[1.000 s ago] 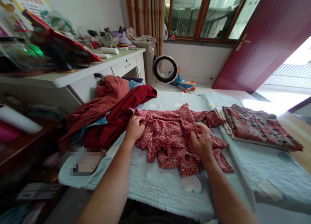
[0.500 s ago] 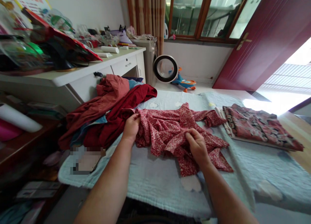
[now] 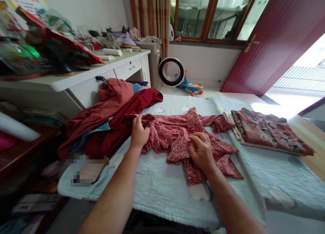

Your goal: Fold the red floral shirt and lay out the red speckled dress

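Note:
A red shirt (image 3: 175, 132) with a fine pale print lies crumpled on the light blue bedspread (image 3: 159, 186), one sleeve stretched off to the right. At its left end my left hand (image 3: 140, 132) has its fingers curled over the cloth, the thumb on the near side. My right hand (image 3: 203, 151) is bent down onto the middle of the shirt, with its fingers closed on a fold; the fingertips are partly hidden. The lower part of the shirt spreads out on both sides of my right wrist.
To the left is a heap of clothes with a dark red garment (image 3: 122, 122) and a rust-coloured one (image 3: 109, 95). A folded patterned cloth (image 3: 269, 130) lies at the right. A blurred patch (image 3: 88, 169) covers something near the left edge. Behind stand a cluttered desk (image 3: 61, 85) and an open washer door (image 3: 171, 71).
My left hand has turned over and curled further round the shirt's edge. My right hand has shifted slightly left and lower, carrying the fold down flatter. The view has moved slightly.

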A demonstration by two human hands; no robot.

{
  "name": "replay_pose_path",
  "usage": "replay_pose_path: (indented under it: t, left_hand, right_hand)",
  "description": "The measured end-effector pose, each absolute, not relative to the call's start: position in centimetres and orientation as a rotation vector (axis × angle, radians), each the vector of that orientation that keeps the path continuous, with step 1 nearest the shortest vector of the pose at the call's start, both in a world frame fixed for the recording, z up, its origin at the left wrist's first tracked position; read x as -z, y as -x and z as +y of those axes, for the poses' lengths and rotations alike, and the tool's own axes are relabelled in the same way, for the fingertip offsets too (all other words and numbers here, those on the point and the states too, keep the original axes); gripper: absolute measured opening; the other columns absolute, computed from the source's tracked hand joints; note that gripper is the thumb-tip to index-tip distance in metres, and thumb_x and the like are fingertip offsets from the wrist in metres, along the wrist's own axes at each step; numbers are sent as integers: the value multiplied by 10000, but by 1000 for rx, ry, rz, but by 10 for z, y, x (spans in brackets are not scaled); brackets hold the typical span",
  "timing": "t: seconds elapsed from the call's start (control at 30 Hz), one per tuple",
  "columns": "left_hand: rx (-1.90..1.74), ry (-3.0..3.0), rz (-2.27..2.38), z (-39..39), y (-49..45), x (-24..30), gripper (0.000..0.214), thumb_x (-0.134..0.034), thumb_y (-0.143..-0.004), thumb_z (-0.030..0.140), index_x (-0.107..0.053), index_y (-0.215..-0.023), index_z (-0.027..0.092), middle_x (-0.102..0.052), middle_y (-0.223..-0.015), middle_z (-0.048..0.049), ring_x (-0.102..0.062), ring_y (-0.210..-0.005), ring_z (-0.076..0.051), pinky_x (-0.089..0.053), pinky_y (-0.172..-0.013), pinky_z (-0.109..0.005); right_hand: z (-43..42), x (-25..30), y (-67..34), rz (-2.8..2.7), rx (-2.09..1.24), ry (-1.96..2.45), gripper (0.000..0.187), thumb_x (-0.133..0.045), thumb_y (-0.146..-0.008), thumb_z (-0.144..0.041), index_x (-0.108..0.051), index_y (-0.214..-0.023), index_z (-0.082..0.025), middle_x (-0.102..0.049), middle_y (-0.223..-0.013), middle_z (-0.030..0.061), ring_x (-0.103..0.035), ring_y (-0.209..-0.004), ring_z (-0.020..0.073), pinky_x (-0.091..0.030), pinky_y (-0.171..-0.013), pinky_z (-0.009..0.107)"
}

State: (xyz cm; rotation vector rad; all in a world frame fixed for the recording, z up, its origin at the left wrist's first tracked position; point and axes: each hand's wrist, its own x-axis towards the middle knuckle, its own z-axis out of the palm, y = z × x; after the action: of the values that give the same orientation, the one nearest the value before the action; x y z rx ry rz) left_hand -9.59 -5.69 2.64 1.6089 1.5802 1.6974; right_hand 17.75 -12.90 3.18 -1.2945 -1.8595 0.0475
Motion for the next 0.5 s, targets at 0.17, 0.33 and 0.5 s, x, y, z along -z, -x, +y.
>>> replay_pose_path:
  t: [0.17, 0.33, 0.5]
  left_hand:
    - [-1485, -2003, 2060, -69, 93, -38, 498, -552, -730, 37, -609, -1205, 178, -467, -1365, -148, -459, -1289, -320, -357, -1111, -468]
    - [-982, -2198, 1760, -74, 95, -46, 257, -483, -820, 119, -706, -915, 205, -719, -943, -54, -669, -895, -218, -507, -893, -330]
    - [-682, -2162, 1783, -74, 102, -44, 342, -470, -756, 78, -723, -945, 211, -748, -998, -50, -688, -925, -226, -507, -875, -318]
  right_hand:
    - [-144, -48, -152, -2159, -111, 955, 235, -521, -896, -160, -658, -1071, -235, -670, -1167, 53, -545, -1139, 225, -350, -1043, 425]
    - [-146, -39, -133, -2353, -204, 1122, 181, -529, -945, -286, -672, -1010, -197, -702, -824, 42, -590, -805, 187, -389, -865, 352]
    - [-142, -25, -127, -2386, -72, 1316, 186, -565, -924, -258, -669, -1067, -203, -664, -742, 22, -549, -712, 171, -340, -833, 342]
